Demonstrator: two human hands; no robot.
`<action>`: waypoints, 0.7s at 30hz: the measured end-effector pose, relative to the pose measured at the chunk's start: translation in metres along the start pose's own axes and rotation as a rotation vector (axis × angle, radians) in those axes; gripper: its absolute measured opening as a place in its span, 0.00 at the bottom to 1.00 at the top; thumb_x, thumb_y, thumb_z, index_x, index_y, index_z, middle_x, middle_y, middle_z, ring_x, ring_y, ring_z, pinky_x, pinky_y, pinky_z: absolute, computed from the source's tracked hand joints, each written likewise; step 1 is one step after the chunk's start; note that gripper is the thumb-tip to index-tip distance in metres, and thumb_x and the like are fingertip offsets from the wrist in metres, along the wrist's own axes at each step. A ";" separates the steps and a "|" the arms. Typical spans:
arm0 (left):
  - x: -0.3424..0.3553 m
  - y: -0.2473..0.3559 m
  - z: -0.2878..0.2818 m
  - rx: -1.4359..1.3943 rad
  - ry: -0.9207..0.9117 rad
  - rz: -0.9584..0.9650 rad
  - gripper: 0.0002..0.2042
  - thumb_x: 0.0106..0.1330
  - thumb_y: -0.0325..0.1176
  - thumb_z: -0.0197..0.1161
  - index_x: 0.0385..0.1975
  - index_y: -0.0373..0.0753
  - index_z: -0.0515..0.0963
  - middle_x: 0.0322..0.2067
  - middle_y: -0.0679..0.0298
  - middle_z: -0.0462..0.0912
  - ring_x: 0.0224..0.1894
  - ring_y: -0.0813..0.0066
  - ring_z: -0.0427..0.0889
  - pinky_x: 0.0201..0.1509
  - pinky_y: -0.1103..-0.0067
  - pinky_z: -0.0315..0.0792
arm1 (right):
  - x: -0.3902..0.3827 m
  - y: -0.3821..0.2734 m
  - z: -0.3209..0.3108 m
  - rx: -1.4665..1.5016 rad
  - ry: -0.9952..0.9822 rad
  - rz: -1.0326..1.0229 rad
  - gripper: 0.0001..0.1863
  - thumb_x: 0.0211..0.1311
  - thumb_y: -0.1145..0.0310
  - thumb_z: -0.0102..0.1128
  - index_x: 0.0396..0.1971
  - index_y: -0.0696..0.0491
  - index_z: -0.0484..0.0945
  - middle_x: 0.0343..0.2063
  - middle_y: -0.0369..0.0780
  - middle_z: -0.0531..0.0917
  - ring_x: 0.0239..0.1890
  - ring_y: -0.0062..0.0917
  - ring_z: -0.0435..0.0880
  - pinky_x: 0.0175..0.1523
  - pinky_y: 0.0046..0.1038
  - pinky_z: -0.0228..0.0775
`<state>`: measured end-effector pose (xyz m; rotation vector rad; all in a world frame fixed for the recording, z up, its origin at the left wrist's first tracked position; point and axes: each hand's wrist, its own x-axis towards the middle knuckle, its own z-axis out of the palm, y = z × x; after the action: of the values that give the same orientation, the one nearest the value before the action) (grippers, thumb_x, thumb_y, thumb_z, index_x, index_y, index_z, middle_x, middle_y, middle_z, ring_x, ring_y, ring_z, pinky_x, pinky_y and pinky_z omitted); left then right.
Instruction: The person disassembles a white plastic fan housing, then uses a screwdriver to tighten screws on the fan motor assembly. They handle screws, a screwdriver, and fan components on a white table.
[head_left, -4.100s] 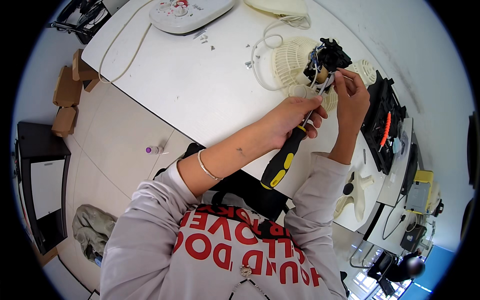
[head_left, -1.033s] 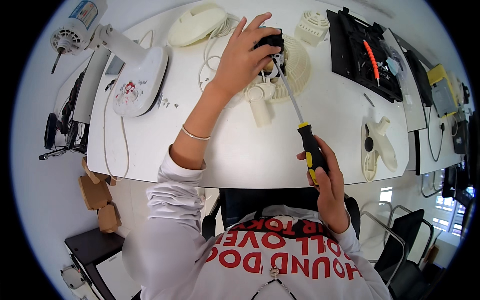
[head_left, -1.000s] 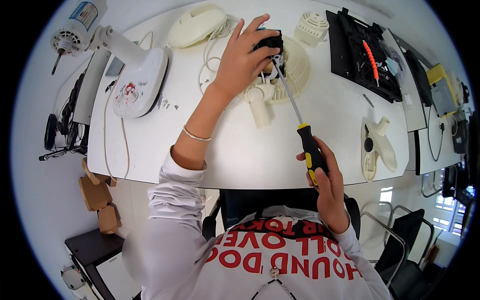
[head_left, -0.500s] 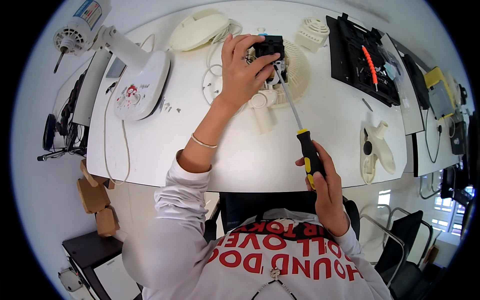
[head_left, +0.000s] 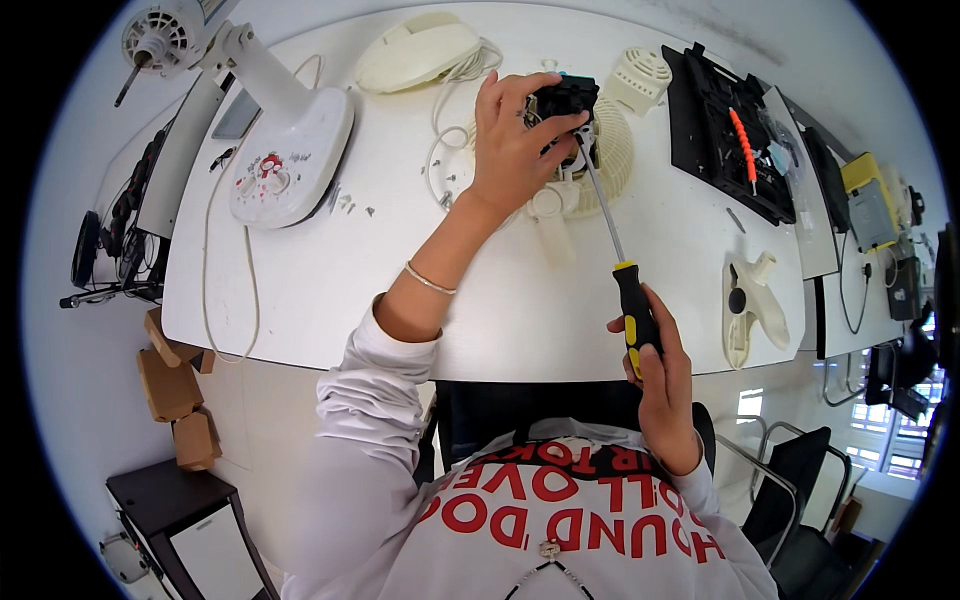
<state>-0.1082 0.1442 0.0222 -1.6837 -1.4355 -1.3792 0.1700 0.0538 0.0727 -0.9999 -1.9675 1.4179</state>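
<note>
My left hand [head_left: 510, 150] is closed on a black boxy part [head_left: 570, 96] at the far middle of the table, thumb below and fingers above. That part sits on a partly opened fan motor assembly, which lies over a round cream fan grille [head_left: 617, 150]. A cream neck piece [head_left: 550, 204] extends from the assembly toward me. My right hand [head_left: 664, 385] is wrapped round the black-and-yellow handle of a long screwdriver [head_left: 637, 315]. Its shaft slants up and left, and the tip reaches the assembly just below my left thumb; the exact contact is hidden.
A white fan stand [head_left: 290, 170] with an exposed motor is at left, loose screws [head_left: 345, 202] beside it. Behind lie a cream base [head_left: 418, 52] with cable and a vented cover [head_left: 639, 80]. At right are a black tool case [head_left: 715, 150] and a cream bracket [head_left: 765, 310].
The view has shifted slightly, so the table's things appear displaced. Both hands keep their holds, and the screwdriver tip stays at the motor assembly.
</note>
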 end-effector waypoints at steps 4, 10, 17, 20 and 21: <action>-0.002 -0.003 0.002 -0.054 0.023 -0.002 0.19 0.41 0.24 0.72 0.35 0.53 0.86 0.53 0.65 0.72 0.60 0.55 0.64 0.65 0.52 0.55 | -0.001 -0.005 0.002 0.017 0.006 0.036 0.27 0.66 0.76 0.34 0.67 0.58 0.56 0.41 0.40 0.80 0.24 0.12 0.64 0.30 0.16 0.62; 0.000 -0.002 0.000 -0.021 0.026 0.011 0.19 0.42 0.26 0.74 0.36 0.56 0.86 0.52 0.65 0.72 0.62 0.51 0.64 0.65 0.48 0.55 | -0.003 -0.009 0.007 0.015 0.024 0.041 0.27 0.66 0.76 0.34 0.67 0.58 0.56 0.40 0.40 0.80 0.23 0.12 0.63 0.29 0.16 0.61; -0.004 -0.003 0.001 -0.028 0.039 -0.003 0.19 0.43 0.28 0.74 0.37 0.56 0.85 0.54 0.65 0.71 0.62 0.52 0.64 0.64 0.48 0.56 | -0.002 -0.016 0.012 -0.128 0.051 0.015 0.28 0.64 0.78 0.35 0.66 0.58 0.58 0.38 0.41 0.80 0.22 0.14 0.64 0.29 0.17 0.62; -0.002 -0.002 -0.002 -0.017 0.039 0.029 0.19 0.42 0.28 0.74 0.37 0.56 0.85 0.54 0.65 0.71 0.60 0.54 0.65 0.65 0.51 0.56 | -0.001 -0.015 0.013 -0.184 0.070 0.005 0.28 0.62 0.80 0.35 0.65 0.58 0.59 0.35 0.41 0.80 0.21 0.15 0.65 0.29 0.17 0.62; -0.002 -0.002 -0.002 -0.015 0.044 0.028 0.19 0.42 0.28 0.73 0.37 0.56 0.85 0.54 0.65 0.71 0.60 0.55 0.65 0.65 0.51 0.56 | 0.000 -0.016 0.012 -0.203 0.072 0.016 0.29 0.62 0.80 0.35 0.65 0.58 0.59 0.34 0.42 0.80 0.20 0.15 0.65 0.29 0.17 0.62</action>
<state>-0.1106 0.1421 0.0211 -1.6666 -1.3754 -1.4056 0.1566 0.0437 0.0841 -1.1416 -2.0846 1.1908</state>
